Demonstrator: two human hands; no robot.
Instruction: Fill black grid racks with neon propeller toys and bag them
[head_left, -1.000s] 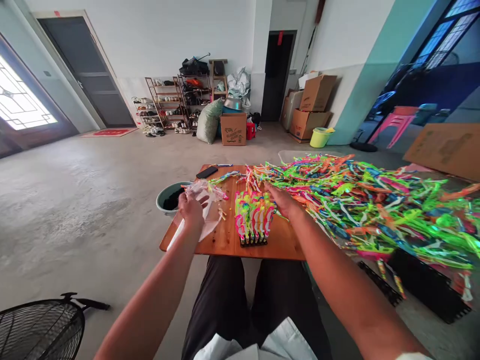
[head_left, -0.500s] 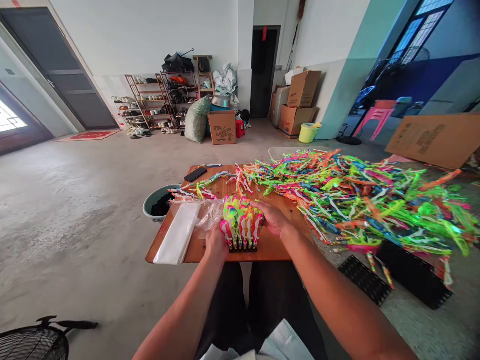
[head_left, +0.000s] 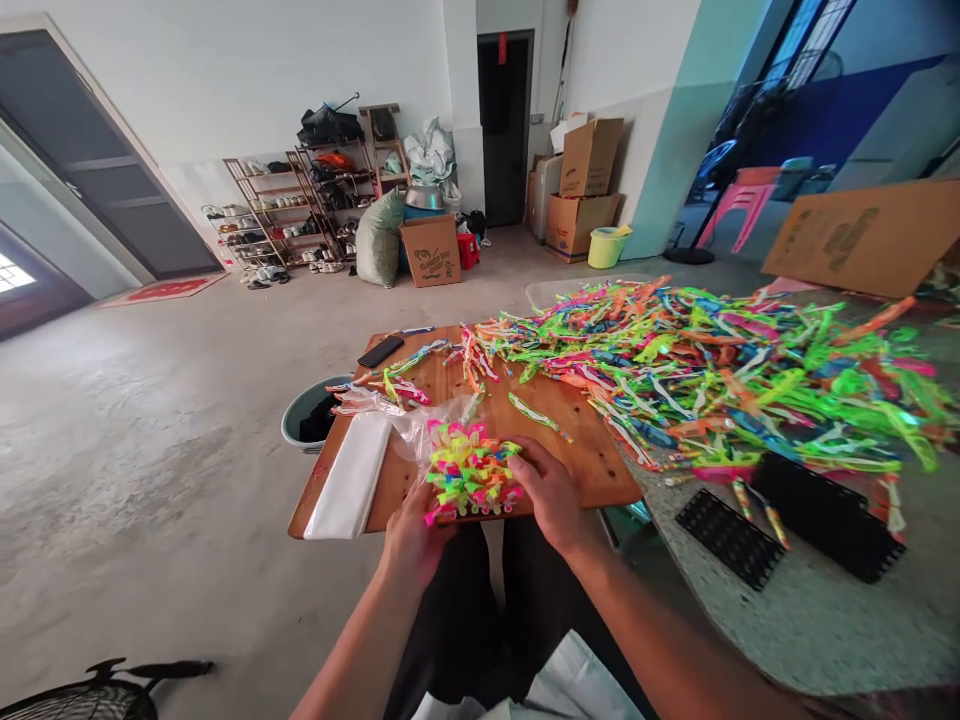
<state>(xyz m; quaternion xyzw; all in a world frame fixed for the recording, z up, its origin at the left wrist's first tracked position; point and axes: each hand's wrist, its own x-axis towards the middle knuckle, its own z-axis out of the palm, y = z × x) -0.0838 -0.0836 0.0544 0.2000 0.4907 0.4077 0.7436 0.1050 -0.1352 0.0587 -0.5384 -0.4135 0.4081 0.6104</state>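
Note:
A tight bundle of bright plastic toy sticks (head_left: 472,470), pink, yellow, green and orange, is between my two hands at the near edge of the wooden board (head_left: 592,455). Its tops face up toward me, and the black rack under it is hidden. My left hand (head_left: 415,530) grips the left side low down, its fingertips out of sight behind the bundle. On the other side, my right hand (head_left: 551,490) presses curled fingers against the upper right. A clear plastic bag (head_left: 420,430) lies crumpled just behind the bundle. One loose toy stick (head_left: 536,412) rests on the board.
White plastic bags (head_left: 349,475) lie flat at the board's left, with a phone (head_left: 381,350) at the far corner. A large heap of toy sticks (head_left: 697,370) covers the table to the right, behind black racks (head_left: 731,535). A basin (head_left: 296,425) stands beyond the left edge.
The bundle has tipped so its tops show and its black rack no longer does. It has come slightly nearer to me. A loose stick now shows beyond my right hand.

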